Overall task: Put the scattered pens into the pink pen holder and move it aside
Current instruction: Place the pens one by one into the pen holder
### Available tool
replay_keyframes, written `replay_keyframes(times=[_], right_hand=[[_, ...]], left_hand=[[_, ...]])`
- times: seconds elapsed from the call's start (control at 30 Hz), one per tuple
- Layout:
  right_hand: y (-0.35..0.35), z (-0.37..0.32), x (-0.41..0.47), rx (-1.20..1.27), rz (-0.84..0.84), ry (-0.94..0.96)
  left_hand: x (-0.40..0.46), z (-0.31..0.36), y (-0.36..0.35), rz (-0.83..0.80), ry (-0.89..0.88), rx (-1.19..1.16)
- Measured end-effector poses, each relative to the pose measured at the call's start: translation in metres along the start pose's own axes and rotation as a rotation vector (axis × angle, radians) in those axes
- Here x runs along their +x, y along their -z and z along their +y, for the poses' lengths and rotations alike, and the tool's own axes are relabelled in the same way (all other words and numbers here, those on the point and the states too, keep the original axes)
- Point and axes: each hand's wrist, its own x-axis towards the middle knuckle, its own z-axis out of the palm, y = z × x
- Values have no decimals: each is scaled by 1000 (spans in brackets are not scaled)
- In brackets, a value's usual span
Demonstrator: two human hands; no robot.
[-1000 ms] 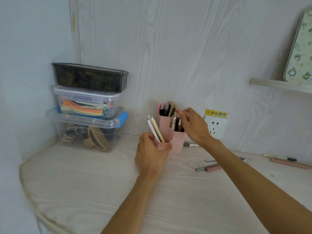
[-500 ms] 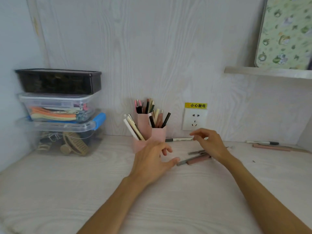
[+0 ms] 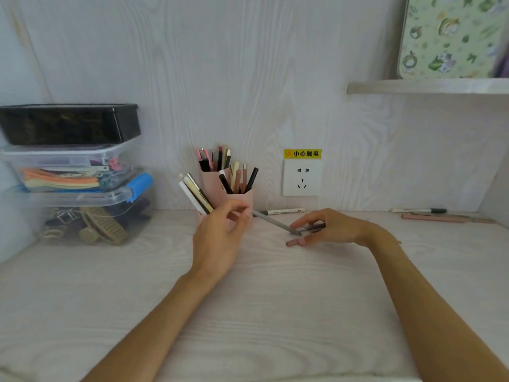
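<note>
The pink pen holder (image 3: 213, 188) stands against the back wall with several pens upright in it. My left hand (image 3: 220, 238) hovers just in front of it, fingers loosely curled and empty. My right hand (image 3: 333, 228) rests on the desk to the right, its fingers closed around a grey pen (image 3: 271, 221) that points towards the holder, and around a dark pen (image 3: 315, 226). A pink pen (image 3: 292, 243) pokes out from under that hand. A white pen (image 3: 285, 211) lies by the wall. A black-capped marker (image 3: 418, 210) and another pink pen (image 3: 440, 218) lie far right.
Three stacked plastic boxes (image 3: 74, 172) fill the back left corner of the desk. A wall socket (image 3: 302, 177) with a yellow label sits right of the holder. A shelf (image 3: 427, 86) at upper right carries a patterned green board (image 3: 451, 34).
My left hand let go of the holder and drew back. My right hand left the holder, dropped to the desk on the right and closed on the grey and dark pens.
</note>
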Motion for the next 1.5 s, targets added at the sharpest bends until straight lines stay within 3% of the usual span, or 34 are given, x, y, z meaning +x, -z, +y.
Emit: replay_keyframes(times=[0.23,0.47,0.6,0.67,0.8,0.93,1.07,1.2,1.27,1.37,1.5], right_hand=[[-43,-3,24,-315,387,107],[-56,-8,32,-333,445,197],[-52,-7,32,-259,410,160],[-50,-8,34,-254,406,155],[-44,-8,35,-305,389,124],[-38,-6,34,-271,406,90],[-34,-6,29,-292,425,17],[-27,-11,24,-263,361,-79],[-26,-15,23,-259,328,-93],[-26,-22,21,-251,327,-114],[-28,-21,19,-136,332,-116]], left_hand=[[9,16,17,348,-35,-242],[36,28,55,799,-144,-262],[62,28,71,918,-187,-170],[73,24,72,861,-185,-69],[83,11,54,460,-128,295],[86,-2,41,209,-94,531],[83,-3,36,97,-132,686],[67,11,32,308,-139,468],[49,25,26,392,-245,315],[19,39,6,200,-391,351],[3,35,-20,-189,-237,455]])
